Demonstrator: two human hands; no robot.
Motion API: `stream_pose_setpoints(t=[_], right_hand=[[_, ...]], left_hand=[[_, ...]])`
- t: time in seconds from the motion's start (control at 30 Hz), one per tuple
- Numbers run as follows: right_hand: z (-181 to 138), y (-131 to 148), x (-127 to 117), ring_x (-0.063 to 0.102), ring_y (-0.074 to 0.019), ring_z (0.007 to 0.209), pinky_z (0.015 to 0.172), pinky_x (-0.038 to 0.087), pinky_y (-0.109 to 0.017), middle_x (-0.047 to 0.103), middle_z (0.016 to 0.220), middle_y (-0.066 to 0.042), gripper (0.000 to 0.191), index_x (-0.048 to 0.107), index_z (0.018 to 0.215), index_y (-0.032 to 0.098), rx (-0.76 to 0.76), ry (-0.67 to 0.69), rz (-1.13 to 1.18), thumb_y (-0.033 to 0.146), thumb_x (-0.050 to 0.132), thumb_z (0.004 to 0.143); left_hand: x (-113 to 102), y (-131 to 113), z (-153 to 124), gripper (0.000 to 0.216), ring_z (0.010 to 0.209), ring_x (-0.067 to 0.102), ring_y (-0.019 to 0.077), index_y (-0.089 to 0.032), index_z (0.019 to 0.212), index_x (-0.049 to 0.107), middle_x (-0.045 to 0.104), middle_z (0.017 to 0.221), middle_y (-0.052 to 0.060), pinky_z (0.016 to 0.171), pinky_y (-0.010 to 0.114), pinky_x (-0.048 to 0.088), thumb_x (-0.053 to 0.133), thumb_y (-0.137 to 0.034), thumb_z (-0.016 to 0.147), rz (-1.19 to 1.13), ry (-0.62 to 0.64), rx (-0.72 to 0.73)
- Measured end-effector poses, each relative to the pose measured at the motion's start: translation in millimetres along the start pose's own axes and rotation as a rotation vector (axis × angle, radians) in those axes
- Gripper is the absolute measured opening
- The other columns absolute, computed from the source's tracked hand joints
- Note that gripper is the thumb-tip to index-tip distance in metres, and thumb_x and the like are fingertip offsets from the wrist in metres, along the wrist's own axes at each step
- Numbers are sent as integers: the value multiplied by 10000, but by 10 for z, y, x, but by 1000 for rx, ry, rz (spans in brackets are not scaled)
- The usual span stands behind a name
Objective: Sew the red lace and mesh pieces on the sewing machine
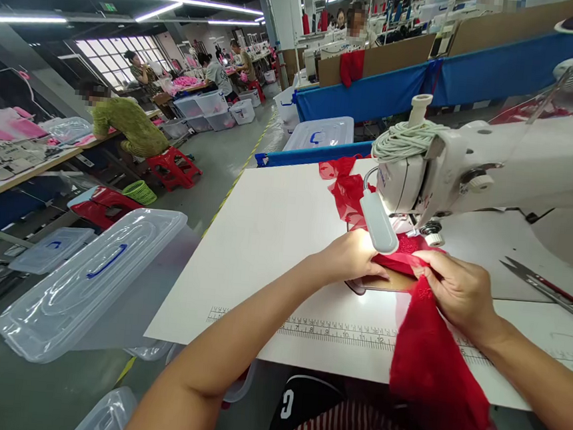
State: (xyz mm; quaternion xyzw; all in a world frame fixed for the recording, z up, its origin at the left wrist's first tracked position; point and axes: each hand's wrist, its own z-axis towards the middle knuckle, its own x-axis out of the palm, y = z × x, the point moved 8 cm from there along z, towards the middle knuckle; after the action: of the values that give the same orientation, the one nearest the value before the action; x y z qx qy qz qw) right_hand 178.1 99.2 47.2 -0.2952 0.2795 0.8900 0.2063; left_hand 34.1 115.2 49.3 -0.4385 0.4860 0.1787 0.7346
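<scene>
Head view: my R hand (461,287) has the red fabric (435,352) pinched btwn thumb & forefinger, just right of the stitching area. My L hand (356,256) is on the other side, up close to the grey paddle (379,223), fingers partly hidden, so can't tell if it's gripping or only pressing down. Fabric's on the tabletop (269,240), right of mid, under the head of the sewing machine (527,152); its loose end hangs down past the near edge. More red gauzy stuff (346,192) lies back by the far edge, can't tell if same pc. Prob v. light, soft & floppy, w/ a textured face & sheerer bits that might slip or snag, so I'd go w/ a gentle pinch near the fold, L palm flat vs puckering. Hanging part could drag a bit, so best hold is above it. Printed ruler (336,331) runs along the near edge, partly covered by the fabric. Scissors (550,292) lie twd the right edge, apart from my R hand
</scene>
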Motion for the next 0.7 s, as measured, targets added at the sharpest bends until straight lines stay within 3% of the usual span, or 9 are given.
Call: stream_pose_setpoints(t=[0.07,0.2,0.33,0.5,0.7], right_hand=[[-16,15,23,634,-189,558,543,466,-310,712,704,-4,190,652,937,266,-39,17,10,212,484,1004],[-97,71,124,673,-186,650,559,478,-291,739,828,-20,214,644,1055,252,-209,97,88,165,461,984],[-169,37,242,684,-204,728,536,431,-303,744,1052,-66,491,589,1255,211,-274,160,-62,39,456,815],[-172,-37,317,548,-152,573,478,301,-326,698,982,-31,488,638,978,225,-236,264,-210,-60,405,657],[-114,79,253,586,-137,655,548,382,-293,735,1071,-55,288,617,885,202,-374,171,-119,19,404,950]], left_hand=[[63,-13,-20,279,747,598,176,-198,696,559,597,754,-5,676,285,477,725,-279,906,69,-25,14],[189,-87,-146,239,726,575,175,-190,706,572,588,749,12,611,275,414,574,-139,939,265,-92,44],[284,-154,-302,220,657,541,162,-173,731,598,586,729,28,543,274,355,522,-86,918,436,-157,117],[367,-163,-338,311,598,488,150,-181,718,603,579,691,26,488,279,296,428,-14,914,518,-228,197],[334,-282,-346,270,625,523,155,-162,847,680,647,795,40,477,283,347,458,-71,972,504,-240,267]])
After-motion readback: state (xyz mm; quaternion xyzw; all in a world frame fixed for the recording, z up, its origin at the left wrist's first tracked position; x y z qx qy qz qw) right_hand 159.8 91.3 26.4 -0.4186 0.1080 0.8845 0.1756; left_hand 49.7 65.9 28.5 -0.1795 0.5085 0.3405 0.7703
